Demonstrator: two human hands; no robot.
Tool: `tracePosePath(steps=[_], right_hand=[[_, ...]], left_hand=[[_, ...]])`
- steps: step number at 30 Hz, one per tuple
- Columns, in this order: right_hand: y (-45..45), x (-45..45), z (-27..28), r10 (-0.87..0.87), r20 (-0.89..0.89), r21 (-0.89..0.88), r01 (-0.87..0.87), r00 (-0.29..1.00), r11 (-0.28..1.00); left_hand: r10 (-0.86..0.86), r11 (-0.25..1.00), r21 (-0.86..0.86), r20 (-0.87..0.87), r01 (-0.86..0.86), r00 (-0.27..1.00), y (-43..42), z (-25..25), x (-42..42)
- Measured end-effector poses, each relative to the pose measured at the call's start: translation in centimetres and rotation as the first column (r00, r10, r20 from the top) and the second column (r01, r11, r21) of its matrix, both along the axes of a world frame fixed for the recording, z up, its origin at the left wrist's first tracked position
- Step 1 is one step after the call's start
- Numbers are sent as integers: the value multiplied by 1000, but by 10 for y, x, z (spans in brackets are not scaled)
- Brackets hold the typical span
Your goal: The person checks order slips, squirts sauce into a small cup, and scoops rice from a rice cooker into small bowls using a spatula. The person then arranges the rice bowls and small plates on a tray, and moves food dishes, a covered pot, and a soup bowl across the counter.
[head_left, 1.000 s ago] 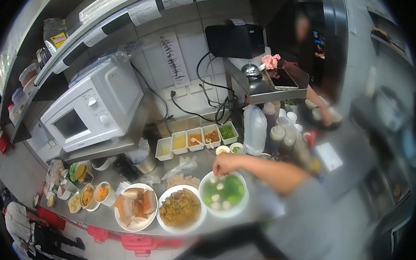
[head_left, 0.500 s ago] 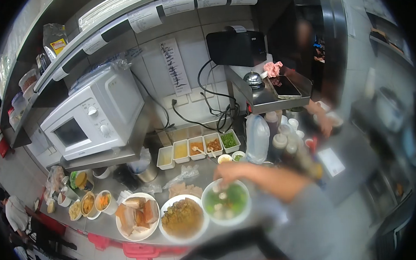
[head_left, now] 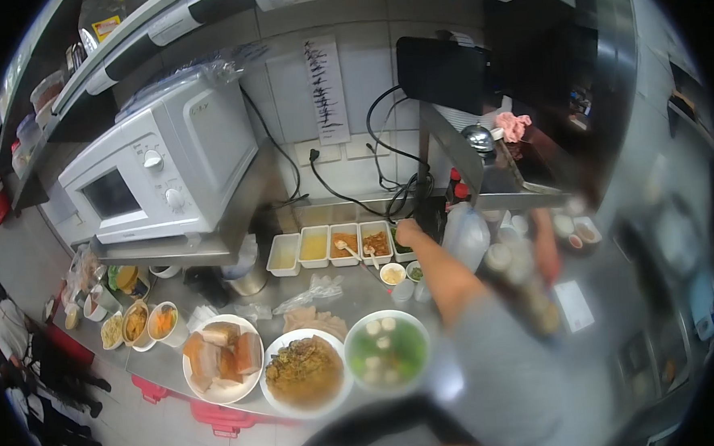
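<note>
My right hand (head_left: 408, 233) reaches into the small white tray of chopped greens (head_left: 401, 249) at the right end of the tray row. Its fingers look bent together at the greens; what they hold, if anything, is hidden. Nearer to me stands a white bowl of green soup with pale balls (head_left: 387, 351), which my hand does not touch. Beside it on the left is a plate of brown chopped food (head_left: 305, 373), then a bowl of large browned pieces (head_left: 223, 355). My left hand is out of the picture.
A microwave (head_left: 160, 165) stands on a raised shelf at the left. Small cups of food (head_left: 166, 323) line the left counter. Plastic bottles (head_left: 466, 237) stand right of my hand. Another person's hand (head_left: 547, 260) reaches down at the right. A metal shelf with a bell (head_left: 478, 138) overhangs there.
My right hand has moved from above the soup bowl up to the tray of greens. The view has shifted, and the other person's hand now reaches nearer to the white paper.
</note>
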State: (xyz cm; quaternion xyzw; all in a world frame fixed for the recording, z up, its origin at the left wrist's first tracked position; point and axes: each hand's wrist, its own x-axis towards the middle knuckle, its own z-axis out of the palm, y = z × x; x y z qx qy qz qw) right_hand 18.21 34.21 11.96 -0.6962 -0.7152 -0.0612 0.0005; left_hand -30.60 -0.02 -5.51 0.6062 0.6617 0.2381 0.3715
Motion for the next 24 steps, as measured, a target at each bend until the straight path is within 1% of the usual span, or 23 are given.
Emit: tracePosePath(steps=[2, 3, 4, 5, 6, 7, 8, 9, 10, 11, 13, 14, 15, 16, 17, 18, 19, 20, 21, 22, 23, 24], right_hand=[[21, 13, -20, -154, -140, -2, 155, 978, 988], [35, 27, -35, -152, -224, 94, 177, 963, 980], [45, 38, -38, -135, -103, 77, 144, 985, 987], [69, 55, -54, -148, 6, 82, 147, 989, 986], [65, 63, -47, -137, -154, 89, 152, 979, 984], [65, 66, -41, -173, -27, 47, 174, 984, 984], [57, 60, -18, -191, 55, -74, 194, 980, 978], [72, 69, -30, -346, -279, -131, 322, 896, 938], [89, 80, -44, -457, -569, -176, 441, 684, 880], [56, 59, -14, -224, -143, -93, 212, 964, 973], [49, 38, -19, -326, -272, 79, 358, 905, 930], [33, 22, -9, -331, -276, 19, 349, 902, 937], [24, 12, -10, -297, -235, 7, 308, 925, 952], [24, 9, -17, -169, 35, -137, 172, 985, 976], [31, 14, -40, -166, 35, -125, 169, 985, 978], [45, 27, -67, -146, -10, -81, 145, 989, 986], [58, 40, -93, -122, -53, -37, 120, 991, 992], [72, 53, -119, -93, -93, 8, 94, 991, 995], [76, 60, -121, -99, -56, 20, 101, 993, 995], [83, 69, -127, -106, -19, 33, 107, 994, 994], [89, 77, -130, -114, 18, 46, 113, 993, 993], [99, 83, -138, -164, 30, 31, 163, 986, 986]], left_hand=[[42, 998, -42, -15, -42, 999, -13, -17, -15], [64, 995, -76, -29, -66, 998, -23, -28, -27], [86, 989, -117, -44, -91, 995, -36, -40, -40], [105, 980, -162, -70, -115, 992, -53, -59, -59], [125, 965, -220, -98, -144, 987, -75, -76, -77], [142, 947, -272, -120, -170, 983, -95, -87, -91], [159, 925, -322, -153, -201, 975, -115, -105, -109], [174, 901, -367, -180, -230, 968, -136, -116, -124], [187, 878, -405, -203, -256, 961, -154, -126, -137], [196, 853, -440, -229, -281, 954, -172, -135, -149], [198, 841, -455, -243, -292, 950, -208, -154, -173], [183, 863, -428, -233, -269, 955, -227, -166, -186], [184, 882, -394, -220, -260, 958, -245, -172, -192], [218, 886, -364, -218, -287, 951, -265, -181, -193], [284, 882, -328, -202, -338, 937, -283, -184, -189], [500, 723, -393, -268, -568, 823, -281, -162, -168], [569, 715, -315, -257, -624, 782, -273, -130, -150], [469, 797, -281, -270, -534, 841, -265, -97, -142], [363, 888, -191, -265, -418, 893, -284, -129, -153], [545, 694, -405, -246, -595, 802, -263, -70, -126], [580, 650, -437, -243, -622, 778, -264, -60, -121], [579, 644, -436, -260, -629, 773, -270, -62, -119]])
